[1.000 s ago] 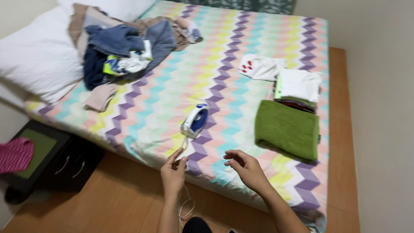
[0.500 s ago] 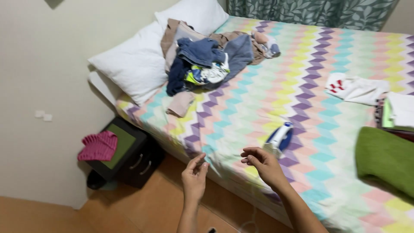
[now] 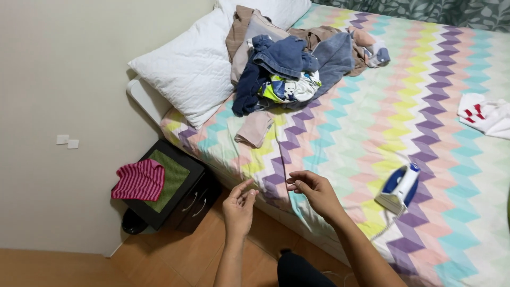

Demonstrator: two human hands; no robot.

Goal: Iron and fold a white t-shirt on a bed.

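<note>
Both hands hang empty at the bed's near edge, left hand (image 3: 239, 204) and right hand (image 3: 313, 190) with fingers loosely curled around nothing, and the blue-white iron (image 3: 399, 188) stands upright on the zigzag bedsheet (image 3: 372, 106) just right of the right hand, clothes pile (image 3: 289, 69) well beyond.

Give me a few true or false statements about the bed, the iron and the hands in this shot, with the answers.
1. The iron stands on the bed. True.
2. The right hand grips the iron. False: it hovers apart from it, fingers curled.
3. A pile of clothes lies beside the white pillow. True.
4. The striped pink cloth lies on the bed. False: it rests on the black bedside cabinet.
5. The left hand is over the bed's near edge. True.
</note>
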